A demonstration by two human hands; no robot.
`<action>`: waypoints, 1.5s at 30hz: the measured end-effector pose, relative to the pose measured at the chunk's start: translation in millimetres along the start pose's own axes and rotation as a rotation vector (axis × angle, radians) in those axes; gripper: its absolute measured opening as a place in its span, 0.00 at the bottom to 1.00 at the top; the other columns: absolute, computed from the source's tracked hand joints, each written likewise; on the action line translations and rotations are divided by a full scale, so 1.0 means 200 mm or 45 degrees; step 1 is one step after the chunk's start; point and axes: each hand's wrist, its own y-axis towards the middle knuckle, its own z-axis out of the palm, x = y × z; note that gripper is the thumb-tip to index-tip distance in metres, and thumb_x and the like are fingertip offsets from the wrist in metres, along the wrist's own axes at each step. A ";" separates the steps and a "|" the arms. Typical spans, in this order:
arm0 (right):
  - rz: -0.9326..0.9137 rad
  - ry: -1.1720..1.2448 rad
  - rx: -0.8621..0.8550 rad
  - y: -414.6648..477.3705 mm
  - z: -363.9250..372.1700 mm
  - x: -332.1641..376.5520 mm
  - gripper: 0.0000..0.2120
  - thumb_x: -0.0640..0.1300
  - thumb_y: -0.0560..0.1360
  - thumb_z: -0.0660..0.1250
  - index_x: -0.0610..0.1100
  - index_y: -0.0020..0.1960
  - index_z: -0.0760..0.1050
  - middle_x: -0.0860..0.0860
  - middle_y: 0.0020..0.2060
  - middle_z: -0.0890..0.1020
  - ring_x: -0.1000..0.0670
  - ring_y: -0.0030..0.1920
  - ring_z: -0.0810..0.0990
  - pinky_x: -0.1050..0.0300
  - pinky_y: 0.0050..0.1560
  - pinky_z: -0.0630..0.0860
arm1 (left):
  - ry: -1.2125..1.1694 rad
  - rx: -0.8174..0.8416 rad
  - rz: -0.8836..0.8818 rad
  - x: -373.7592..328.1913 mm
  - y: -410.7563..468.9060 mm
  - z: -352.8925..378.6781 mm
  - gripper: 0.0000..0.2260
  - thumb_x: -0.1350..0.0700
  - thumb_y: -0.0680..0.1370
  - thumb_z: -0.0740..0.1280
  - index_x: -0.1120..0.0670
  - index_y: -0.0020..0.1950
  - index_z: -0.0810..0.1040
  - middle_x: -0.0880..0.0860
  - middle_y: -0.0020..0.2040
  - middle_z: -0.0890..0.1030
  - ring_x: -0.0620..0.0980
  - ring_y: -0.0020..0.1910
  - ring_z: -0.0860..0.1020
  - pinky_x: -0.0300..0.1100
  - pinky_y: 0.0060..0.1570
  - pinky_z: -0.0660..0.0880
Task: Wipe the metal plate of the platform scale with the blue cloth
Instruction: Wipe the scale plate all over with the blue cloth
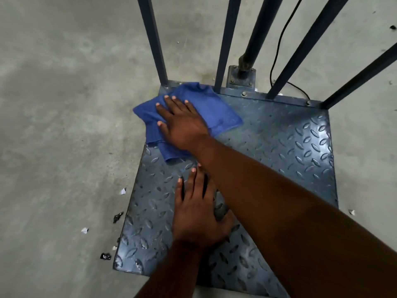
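We press our right hand (182,123) flat, fingers spread, on the soft, limp blue cloth (217,108) at the far-left corner of the grey diamond-tread metal plate (290,147) — left hand (197,214) flat, braced nearer.

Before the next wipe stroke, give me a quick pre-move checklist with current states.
1. Blue cloth under the right hand, palm flat on it: ok.
2. Cloth fully on the grey diamond-tread metal plate: not ok, its left corner hangs past the plate's edge.
3. Left hand braced flat on the plate: ok, but it lies in the path of a stroke towards the near edge.
4. Right forearm crosses over the left hand's fingers: not ok for a free sweep.
5. Far side: blue upright bars stand close to the cloth; mind knuckles.
6. Plate clean where wiped: cannot tell.
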 end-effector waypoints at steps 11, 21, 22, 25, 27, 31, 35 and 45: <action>0.491 -0.014 -0.171 -0.50 -0.13 -0.66 0.32 0.65 0.83 0.50 0.51 0.83 0.58 0.47 0.82 0.60 0.43 0.81 0.59 0.42 0.81 0.53 | -0.020 -0.134 -0.014 -0.01 0.00 0.01 0.47 0.25 0.76 0.59 0.50 0.88 0.55 0.54 0.88 0.48 0.55 0.87 0.48 0.59 0.84 0.44; 0.931 0.219 -0.431 -0.82 -0.24 -1.12 0.26 0.52 0.85 0.51 0.43 0.79 0.67 0.41 0.75 0.73 0.41 0.75 0.70 0.50 0.75 0.63 | 0.004 -0.133 -0.012 -0.02 -0.01 -0.01 0.46 0.25 0.77 0.56 0.49 0.88 0.50 0.54 0.88 0.45 0.53 0.87 0.43 0.61 0.84 0.46; 0.922 0.344 -0.495 -0.79 -0.26 -1.11 0.23 0.50 0.86 0.52 0.43 0.76 0.70 0.42 0.69 0.77 0.43 0.69 0.75 0.58 0.67 0.67 | 0.007 -0.147 -0.007 -0.01 -0.02 0.00 0.46 0.25 0.77 0.57 0.49 0.88 0.51 0.54 0.88 0.45 0.53 0.87 0.43 0.60 0.84 0.46; 1.063 0.617 -0.761 -0.64 -0.41 -1.12 0.18 0.47 0.87 0.54 0.42 0.72 0.72 0.43 0.59 0.80 0.46 0.59 0.79 0.66 0.52 0.64 | 0.031 -0.168 -0.007 -0.01 -0.01 0.01 0.46 0.25 0.77 0.57 0.49 0.88 0.51 0.54 0.88 0.46 0.53 0.87 0.44 0.60 0.84 0.46; 1.011 0.651 -0.894 -0.53 -0.48 -1.13 0.18 0.47 0.87 0.55 0.40 0.72 0.71 0.46 0.62 0.80 0.47 0.63 0.78 0.67 0.55 0.66 | 0.058 -0.164 -0.006 -0.01 -0.01 0.02 0.46 0.25 0.77 0.56 0.49 0.88 0.50 0.54 0.88 0.45 0.53 0.87 0.43 0.60 0.85 0.46; 0.782 0.362 -0.423 -0.48 -0.37 -1.13 0.17 0.45 0.86 0.56 0.43 0.71 0.74 0.49 0.64 0.79 0.46 0.67 0.76 0.67 0.65 0.68 | 0.083 -0.153 -0.014 -0.02 -0.01 0.01 0.46 0.24 0.78 0.55 0.48 0.88 0.48 0.54 0.88 0.44 0.52 0.87 0.43 0.57 0.84 0.42; 0.691 0.226 -0.305 -0.59 -0.32 -1.14 0.16 0.48 0.85 0.59 0.42 0.68 0.75 0.43 0.69 0.77 0.42 0.70 0.73 0.50 0.70 0.66 | 0.079 -0.150 -0.023 -0.02 -0.01 0.00 0.46 0.24 0.77 0.55 0.49 0.88 0.49 0.54 0.88 0.45 0.53 0.87 0.44 0.57 0.84 0.42; 1.180 0.287 -0.515 -0.90 -0.27 -1.34 0.21 0.51 0.83 0.56 0.42 0.71 0.70 0.41 0.71 0.73 0.39 0.70 0.72 0.47 0.67 0.70 | 0.078 -0.165 -0.010 -0.03 -0.01 0.00 0.46 0.26 0.77 0.58 0.51 0.88 0.54 0.55 0.88 0.49 0.54 0.87 0.47 0.58 0.84 0.45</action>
